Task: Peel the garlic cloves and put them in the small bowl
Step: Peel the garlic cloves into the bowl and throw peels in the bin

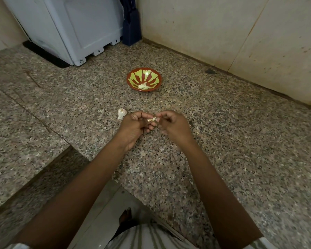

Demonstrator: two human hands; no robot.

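A small red bowl (144, 79) with a green pattern stands on the granite counter (223, 141), and a few peeled cloves (143, 86) lie in it. Nearer to me, my left hand (135, 126) holds a garlic clove (152, 120) between thumb and fingers. My right hand (174, 125) pinches the same clove from the right with its fingertips. A piece of garlic bulb (122, 113) lies on the counter just left of my left hand.
A white appliance (70, 29) stands at the back left, with a dark knife block (132, 27) beside it. A tiled wall (241, 33) runs along the right. Bits of garlic skin (101, 111) dot the counter. The counter's edge drops off at lower left.
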